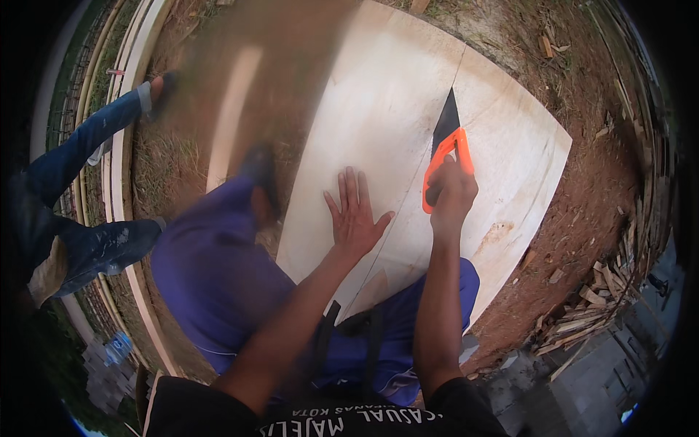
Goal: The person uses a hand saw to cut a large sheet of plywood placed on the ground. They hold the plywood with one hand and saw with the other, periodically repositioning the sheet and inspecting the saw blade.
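A large pale plywood sheet (371,95) lies in front of me, partly beneath my bent legs in purple trousers. My left hand (354,222) presses flat on it, fingers spread, just left of a thin dark line running lengthwise along the board. In my right hand (453,191) is a handsaw (447,125) with an orange handle and a dark blade, gripped with the fingers wrapped round the handle. The blade points away from me and meets the board at that line. How deep it sits in the wood I cannot tell.
Another person's legs in jeans (95,138) are at the left, beside long timber beams (120,167). A plank (234,116) lies left of the sheet. Scrap wood (582,313) is heaped at the right on reddish soil. A plastic bottle (117,348) is at lower left.
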`<state>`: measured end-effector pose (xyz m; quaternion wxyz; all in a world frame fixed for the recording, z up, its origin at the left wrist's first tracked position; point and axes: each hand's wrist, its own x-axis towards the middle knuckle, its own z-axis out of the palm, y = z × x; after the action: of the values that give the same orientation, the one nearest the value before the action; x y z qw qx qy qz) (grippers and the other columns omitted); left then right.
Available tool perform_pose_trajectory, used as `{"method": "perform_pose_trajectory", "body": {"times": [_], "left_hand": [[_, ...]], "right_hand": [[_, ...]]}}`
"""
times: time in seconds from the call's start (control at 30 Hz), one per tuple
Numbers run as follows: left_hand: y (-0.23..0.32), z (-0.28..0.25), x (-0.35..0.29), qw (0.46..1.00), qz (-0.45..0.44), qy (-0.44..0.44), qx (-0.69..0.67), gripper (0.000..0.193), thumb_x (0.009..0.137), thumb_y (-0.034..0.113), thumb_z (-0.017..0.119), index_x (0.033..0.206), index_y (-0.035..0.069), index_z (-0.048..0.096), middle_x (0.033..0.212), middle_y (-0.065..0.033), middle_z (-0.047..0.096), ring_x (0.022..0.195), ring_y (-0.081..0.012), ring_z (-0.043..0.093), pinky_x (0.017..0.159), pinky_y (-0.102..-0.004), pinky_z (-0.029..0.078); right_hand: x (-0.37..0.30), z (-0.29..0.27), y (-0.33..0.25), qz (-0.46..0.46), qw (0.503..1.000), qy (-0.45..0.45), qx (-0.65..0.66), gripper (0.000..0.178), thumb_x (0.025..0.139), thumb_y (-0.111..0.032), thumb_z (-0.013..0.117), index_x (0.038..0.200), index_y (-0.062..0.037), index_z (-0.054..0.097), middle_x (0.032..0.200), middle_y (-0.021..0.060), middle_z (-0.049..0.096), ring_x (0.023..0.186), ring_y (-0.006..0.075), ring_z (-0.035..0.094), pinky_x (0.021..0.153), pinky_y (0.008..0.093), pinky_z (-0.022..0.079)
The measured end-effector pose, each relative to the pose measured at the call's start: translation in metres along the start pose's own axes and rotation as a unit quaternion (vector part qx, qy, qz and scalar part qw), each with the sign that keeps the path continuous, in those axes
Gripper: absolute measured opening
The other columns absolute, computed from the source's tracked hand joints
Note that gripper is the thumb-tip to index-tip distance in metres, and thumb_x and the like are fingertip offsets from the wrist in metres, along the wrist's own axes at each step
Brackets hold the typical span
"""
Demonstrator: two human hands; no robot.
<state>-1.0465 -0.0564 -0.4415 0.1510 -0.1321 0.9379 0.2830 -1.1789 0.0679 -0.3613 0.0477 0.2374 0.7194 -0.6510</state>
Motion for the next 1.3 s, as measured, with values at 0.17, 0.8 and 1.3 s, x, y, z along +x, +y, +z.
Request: {"method": "perform_pose_trajectory", "body": {"times": [0.17,0.8,1.3], "left_hand": [[-0.032,-0.070,0.113,0.993,-0.003,0.114,0.019,0.097,0.098,0.044,0.068,0.161,-0.010,0.015,0.166,-0.0356,0.019,0.157,-0.0482,0.017,0.125,-0.0629,0.017],[-0.369,-0.108,0.128,0.900,0.119,-0.379,-0.177,0.017,0.091,0.019,0.073,0.092,0.003,0.067,0.086,-0.0164,0.067,0.080,-0.0324,0.071,0.067,-0.0442,0.057],[-0.361,-0.051,0.107,0.906,0.235,-0.295,-0.193,0.017,0.088,0.019,0.075,0.090,0.005,0.067,0.081,-0.0127,0.066,0.073,-0.0294,0.070,0.063,-0.0421,0.056]], "right_hand": [[0.003,0.004,0.003,-0.034,0.999,0.008,0.009,0.024,0.105,-0.024,0.058,0.098,-0.0011,0.062,0.069,0.0016,0.058,0.060,0.0069,0.051,0.055,0.0244,0.039],[-0.005,0.001,0.002,-0.042,0.954,0.178,-0.239,0.048,0.112,-0.047,0.042,0.131,-0.0053,0.054,0.080,0.0002,0.050,0.066,0.0107,0.051,0.064,0.0310,0.050],[-0.012,0.010,0.003,-0.026,0.953,0.255,-0.159,0.032,0.109,-0.040,0.045,0.111,-0.0097,0.055,0.077,0.0014,0.052,0.062,0.0154,0.053,0.063,0.0361,0.050]]}}
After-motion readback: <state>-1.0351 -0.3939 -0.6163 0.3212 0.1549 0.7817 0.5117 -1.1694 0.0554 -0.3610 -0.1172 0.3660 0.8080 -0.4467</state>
